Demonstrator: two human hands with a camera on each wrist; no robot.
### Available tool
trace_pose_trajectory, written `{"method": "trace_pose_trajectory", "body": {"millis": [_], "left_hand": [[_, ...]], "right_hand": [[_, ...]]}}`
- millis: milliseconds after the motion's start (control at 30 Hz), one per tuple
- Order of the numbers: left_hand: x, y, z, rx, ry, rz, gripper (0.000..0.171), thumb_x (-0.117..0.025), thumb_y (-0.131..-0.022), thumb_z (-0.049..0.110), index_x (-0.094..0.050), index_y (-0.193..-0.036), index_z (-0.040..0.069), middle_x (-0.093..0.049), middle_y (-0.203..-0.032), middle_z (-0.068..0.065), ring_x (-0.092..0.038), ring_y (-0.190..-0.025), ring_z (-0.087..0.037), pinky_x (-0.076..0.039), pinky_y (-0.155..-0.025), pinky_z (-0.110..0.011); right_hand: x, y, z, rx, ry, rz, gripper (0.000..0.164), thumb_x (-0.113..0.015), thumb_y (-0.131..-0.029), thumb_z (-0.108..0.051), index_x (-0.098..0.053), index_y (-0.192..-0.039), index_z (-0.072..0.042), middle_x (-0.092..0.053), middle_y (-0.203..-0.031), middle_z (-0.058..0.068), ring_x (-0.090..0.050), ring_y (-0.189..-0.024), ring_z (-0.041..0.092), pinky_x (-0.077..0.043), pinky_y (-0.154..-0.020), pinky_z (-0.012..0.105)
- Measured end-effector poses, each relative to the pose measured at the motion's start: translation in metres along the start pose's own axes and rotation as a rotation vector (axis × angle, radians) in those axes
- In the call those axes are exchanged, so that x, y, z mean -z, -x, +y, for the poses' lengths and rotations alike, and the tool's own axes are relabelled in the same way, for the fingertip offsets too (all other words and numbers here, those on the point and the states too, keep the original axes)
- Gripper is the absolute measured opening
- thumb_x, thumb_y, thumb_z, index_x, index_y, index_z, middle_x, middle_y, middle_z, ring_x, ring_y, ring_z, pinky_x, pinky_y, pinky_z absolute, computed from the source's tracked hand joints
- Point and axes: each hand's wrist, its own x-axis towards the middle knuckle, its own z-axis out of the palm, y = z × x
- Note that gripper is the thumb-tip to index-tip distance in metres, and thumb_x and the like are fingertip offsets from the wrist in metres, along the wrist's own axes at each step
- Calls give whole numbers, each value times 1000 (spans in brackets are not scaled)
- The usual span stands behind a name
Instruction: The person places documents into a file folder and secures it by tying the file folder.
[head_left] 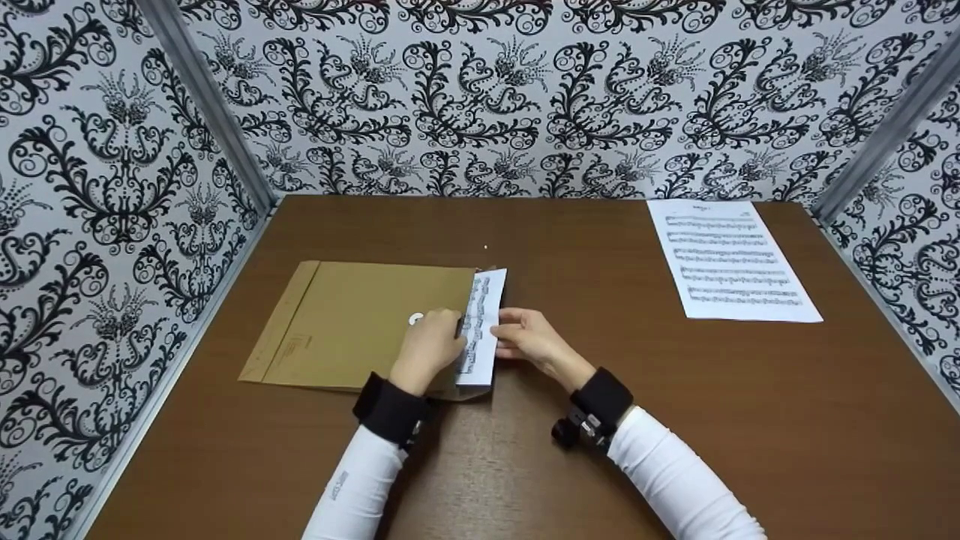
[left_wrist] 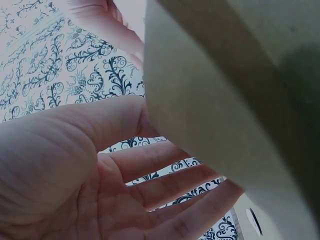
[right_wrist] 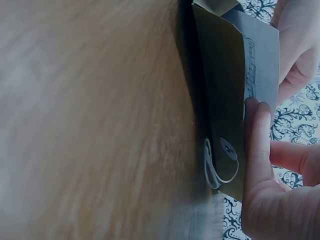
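Observation:
A brown paper envelope [head_left: 375, 292] lies on the table with its opening toward the right. In the head view my left hand [head_left: 429, 341] grips the envelope at that opening. The left wrist view shows its thumb and fingers about the edge of the brown paper [left_wrist: 195, 95]. Sheet music [head_left: 484, 304] sticks partly out of the envelope; its rest is hidden inside. My right hand [head_left: 534, 339] pinches the sheet's outer edge between thumb and fingers. In the right wrist view, a white button [right_wrist: 228, 149] and loose string [right_wrist: 210, 167] show on the flap beside the sheet [right_wrist: 266, 57].
Another page of sheet music [head_left: 735, 262] lies at the back right of the brown table [head_left: 585, 255]. Patterned walls [head_left: 517, 97] rise behind the table and along both sides. A tiny white speck [head_left: 485, 247] lies behind the envelope.

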Motion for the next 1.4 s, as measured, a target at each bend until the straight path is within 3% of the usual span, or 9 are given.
{"method": "trace_pose_trajectory", "body": {"millis": [633, 1133, 1400], "left_hand": [[1, -2, -1, 2, 0, -22, 18, -70, -92, 10, -72, -103, -3, -74, -110, -23, -72, -102, -41, -58, -86, -53], [-1, 2, -1, -39, -17, 26, 11, -68, -90, 6, -71, -96, -3, -75, -102, -24, -73, -95, -42, -58, -79, -54], [0, 2, 0, -36, -31, 21, 12, -69, -90, 8, -70, -94, -3, -75, -102, -24, -73, -96, -42, -58, -80, -54]], "right_hand": [[-15, -13, 4, -38, 13, -8, 40, -53, -100, 2, -49, -139, 11, -66, -83, -1, -67, -68, 5, -61, -67, 20], [-21, -17, 1, -76, 40, -26, 40, -55, -101, -1, -51, -139, 8, -67, -89, 0, -69, -74, 7, -62, -71, 23], [-28, -22, 6, -92, -16, 12, 39, -55, -99, 2, -52, -137, 9, -65, -87, 1, -67, -74, 7, -61, -69, 21]]}}
